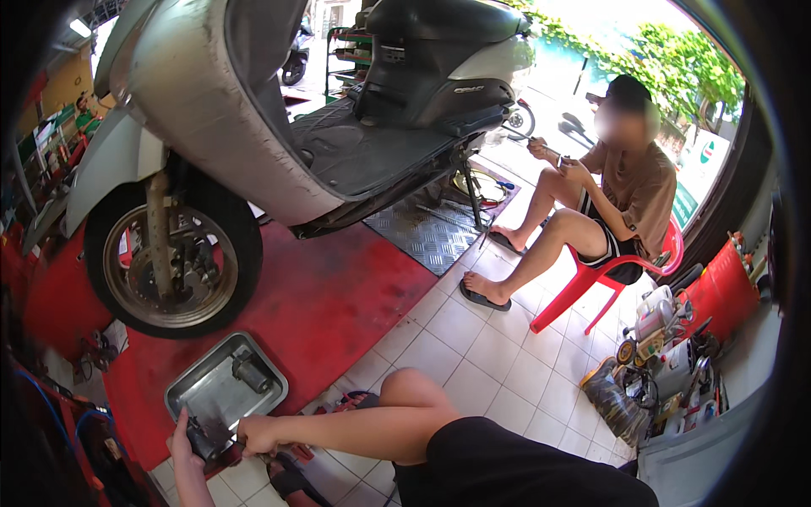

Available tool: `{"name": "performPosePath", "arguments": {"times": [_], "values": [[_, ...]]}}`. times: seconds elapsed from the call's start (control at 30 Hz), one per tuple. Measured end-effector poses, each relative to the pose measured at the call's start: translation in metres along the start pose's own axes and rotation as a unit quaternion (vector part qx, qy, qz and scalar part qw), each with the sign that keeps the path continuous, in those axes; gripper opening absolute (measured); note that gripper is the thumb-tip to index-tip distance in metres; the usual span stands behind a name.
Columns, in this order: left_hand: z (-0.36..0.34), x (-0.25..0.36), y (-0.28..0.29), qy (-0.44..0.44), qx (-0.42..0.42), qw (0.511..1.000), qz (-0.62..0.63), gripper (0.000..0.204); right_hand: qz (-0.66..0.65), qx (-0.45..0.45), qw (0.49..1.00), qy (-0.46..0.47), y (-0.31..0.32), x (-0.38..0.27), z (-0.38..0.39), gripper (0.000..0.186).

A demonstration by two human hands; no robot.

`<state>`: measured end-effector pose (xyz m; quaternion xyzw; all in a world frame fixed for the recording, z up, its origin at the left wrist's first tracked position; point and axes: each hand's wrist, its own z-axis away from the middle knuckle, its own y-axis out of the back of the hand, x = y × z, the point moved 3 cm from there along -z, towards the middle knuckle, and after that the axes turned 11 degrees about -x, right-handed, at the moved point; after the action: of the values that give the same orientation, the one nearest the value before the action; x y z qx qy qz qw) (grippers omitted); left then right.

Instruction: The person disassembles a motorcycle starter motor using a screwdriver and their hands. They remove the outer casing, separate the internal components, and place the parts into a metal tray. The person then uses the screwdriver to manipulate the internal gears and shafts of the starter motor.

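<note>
My left hand [183,444] is wrapped round a dark, greasy mechanical part [205,435] at the lower left, over the near edge of a metal tray [180,384]. Close against that part, my right hand [256,435] is closed, with its forearm reaching in from the right. What its fingers grip is too small and blurred to name; something reddish shows just below. Inside the tray lies a dark, roughly cylindrical metal part [252,372], and some murky liquid or grime appears near the hands.
A worn silver scooter [279,169] stands on a red platform [338,279], its front wheel [173,262] beyond the tray. At right, a person [638,177] sits on a red plastic chair [583,283], holding a tool. Tools and containers [667,363] crowd the right wall.
</note>
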<state>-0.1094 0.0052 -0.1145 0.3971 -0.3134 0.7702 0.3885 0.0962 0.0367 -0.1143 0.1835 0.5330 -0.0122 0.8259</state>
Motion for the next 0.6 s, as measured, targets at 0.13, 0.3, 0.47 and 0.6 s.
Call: {"name": "performPosePath", "arguments": {"times": [0.13,0.3,0.47,0.6], "values": [[0.008,0.009,-0.001,-0.006,-0.001,1.000,0.029,0.035,0.234,0.038,0.971,-0.006,0.003,0.013,0.026,0.022],[0.012,0.020,0.013,-0.045,0.001,0.994,0.103,0.030,0.387,-0.075,0.914,-0.092,0.005,0.031,0.068,0.026],[0.010,0.026,0.010,-0.051,0.006,0.989,0.141,0.031,0.391,-0.292,0.836,-0.249,-0.002,0.145,0.093,0.029],[0.014,0.030,-0.007,-0.043,-0.013,0.985,0.169,0.033,0.373,-0.319,0.793,-0.362,-0.003,0.219,0.140,0.042]]}}
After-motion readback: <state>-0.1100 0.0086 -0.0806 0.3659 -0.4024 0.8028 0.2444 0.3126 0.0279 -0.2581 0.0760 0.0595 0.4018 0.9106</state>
